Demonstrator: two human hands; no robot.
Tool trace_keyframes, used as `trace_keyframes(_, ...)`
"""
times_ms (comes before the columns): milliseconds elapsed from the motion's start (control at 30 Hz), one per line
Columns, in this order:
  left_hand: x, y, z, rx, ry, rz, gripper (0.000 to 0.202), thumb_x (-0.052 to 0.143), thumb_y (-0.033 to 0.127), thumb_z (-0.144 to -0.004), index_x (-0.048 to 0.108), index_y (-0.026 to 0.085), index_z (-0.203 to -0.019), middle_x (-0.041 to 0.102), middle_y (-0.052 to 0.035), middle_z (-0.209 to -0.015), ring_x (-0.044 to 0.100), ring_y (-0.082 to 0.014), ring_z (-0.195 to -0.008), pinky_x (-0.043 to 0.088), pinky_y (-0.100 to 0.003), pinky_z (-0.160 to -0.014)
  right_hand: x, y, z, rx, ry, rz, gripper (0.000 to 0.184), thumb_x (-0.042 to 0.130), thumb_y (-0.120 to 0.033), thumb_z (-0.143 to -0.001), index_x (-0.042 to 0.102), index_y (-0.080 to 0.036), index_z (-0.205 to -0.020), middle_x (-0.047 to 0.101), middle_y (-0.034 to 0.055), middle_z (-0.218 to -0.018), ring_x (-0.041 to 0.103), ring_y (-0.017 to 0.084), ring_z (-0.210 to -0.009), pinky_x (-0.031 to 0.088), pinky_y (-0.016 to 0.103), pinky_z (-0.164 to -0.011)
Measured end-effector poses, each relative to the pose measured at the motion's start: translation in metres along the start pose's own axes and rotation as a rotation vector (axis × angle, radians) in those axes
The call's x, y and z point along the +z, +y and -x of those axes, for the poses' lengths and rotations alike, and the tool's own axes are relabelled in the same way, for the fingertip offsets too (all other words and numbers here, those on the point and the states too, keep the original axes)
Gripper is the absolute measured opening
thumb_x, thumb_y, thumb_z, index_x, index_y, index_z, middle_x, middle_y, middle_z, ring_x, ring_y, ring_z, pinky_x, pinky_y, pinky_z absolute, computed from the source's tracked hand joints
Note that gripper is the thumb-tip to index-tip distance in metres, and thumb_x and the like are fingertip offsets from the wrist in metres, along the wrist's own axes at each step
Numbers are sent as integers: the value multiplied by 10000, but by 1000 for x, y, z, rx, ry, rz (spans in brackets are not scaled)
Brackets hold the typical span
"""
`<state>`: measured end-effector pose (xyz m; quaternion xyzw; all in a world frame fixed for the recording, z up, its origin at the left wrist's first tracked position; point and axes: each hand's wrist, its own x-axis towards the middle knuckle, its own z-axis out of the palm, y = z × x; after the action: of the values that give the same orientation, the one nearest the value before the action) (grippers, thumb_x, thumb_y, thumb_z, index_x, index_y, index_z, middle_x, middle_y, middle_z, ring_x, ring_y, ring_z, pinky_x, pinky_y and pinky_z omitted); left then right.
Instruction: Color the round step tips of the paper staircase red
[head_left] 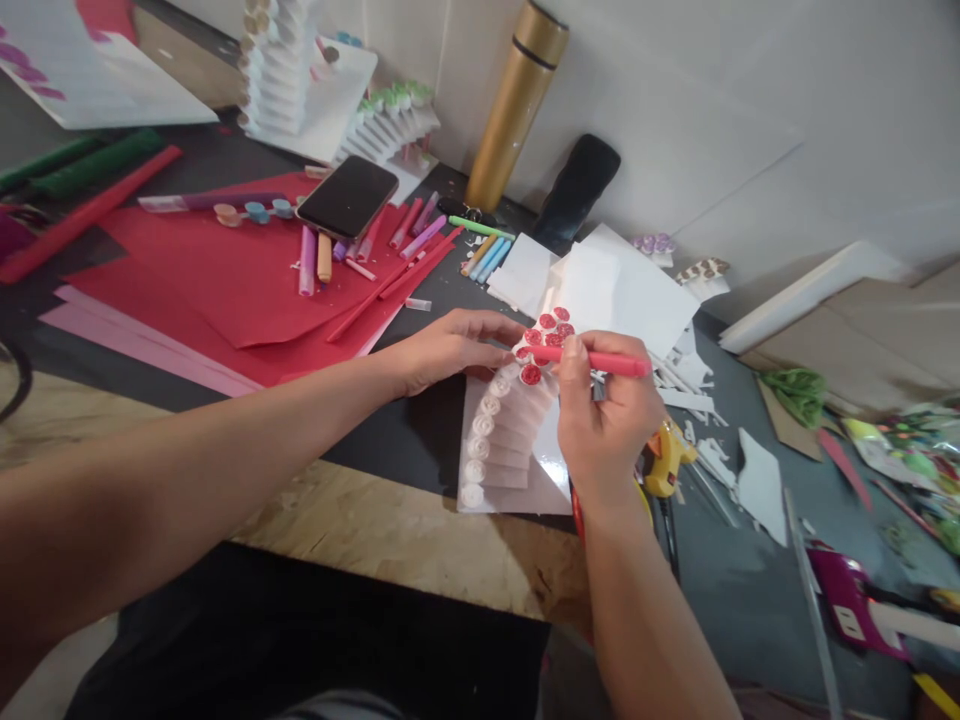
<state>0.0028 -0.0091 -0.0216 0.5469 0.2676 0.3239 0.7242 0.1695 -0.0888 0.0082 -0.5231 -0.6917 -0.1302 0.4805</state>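
My right hand (pixel 611 410) is closed round a red marker (pixel 611 362), whose tip points left onto a cluster of small rosettes coloured red (pixel 531 375). They sit at the top of a curved white paper craft (pixel 510 440) made of rolled strips. Uncoloured white rosettes (pixel 482 425) line its left edge. My left hand (pixel 457 350) holds the craft at its upper left, with thumb and fingers around the rosettes; its fingertips are partly hidden. Under the craft lies a glossy white board (pixel 551 490).
Red paper sheets (pixel 195 270) with loose markers and a phone (pixel 349 197) lie to the left. A gold flask (pixel 514 110) and a black case (pixel 577 190) stand at the back. A yellow glue gun (pixel 666 458) and white scraps (pixel 761 485) are right of my right hand.
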Motion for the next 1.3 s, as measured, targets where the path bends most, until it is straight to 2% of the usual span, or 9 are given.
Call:
trace_keyframes(400, -1, 0, 1, 4, 0, -8, 363, 718, 200, -782, 711, 183, -1145, 706, -58, -1128, 625, -131, -901, 468, -243, -767, 0, 0, 0, 3, -6, -6, 53, 586, -240, -918, 615, -207, -947, 700, -9, -816, 692, 131, -779, 567, 308, -754)
trace_keyframes(1067, -1, -1, 0, -5, 4, 9, 419, 740, 213, -756, 702, 171, -1171, 706, -90, -1162, 647, -176, -940, 479, -289, -789, -2, 0, -2, 23, 12, 21, 74, 571, -273, -926, 613, -212, -928, 682, -12, -774, 667, 131, -765, 533, 303, -764)
trace_keyframes(1300, 0, 0, 0, -12, 16, 13, 380, 737, 191, -761, 717, 183, -1140, 718, -71, -1139, 642, -139, -871, 475, -259, -757, -2, 0, -1, 24, -10, 21, 68, 554, -281, -936, 597, -229, -937, 669, -24, -788, 651, 131, -762, 533, 322, -779)
